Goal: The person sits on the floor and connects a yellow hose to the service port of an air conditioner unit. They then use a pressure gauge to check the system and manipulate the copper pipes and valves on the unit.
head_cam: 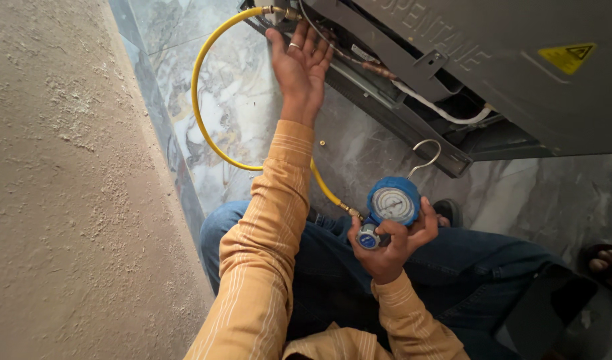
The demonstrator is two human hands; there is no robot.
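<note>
Yellow hose (206, 127) links our hands: left hand (300, 63), fingers spread, at its brass end on the grey unit (492, 60); right hand (392, 243), fingers clamped, grips the blue gauge (393, 202).

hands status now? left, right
Left hand: open, fingers spread against the yellow hose end at the grey unit.
Right hand: closed, holding blue pressure gauge.

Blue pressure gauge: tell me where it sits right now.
In the head view, the blue pressure gauge is right of centre, held in the right hand above the lap, with the yellow hose joined at its left.
</note>
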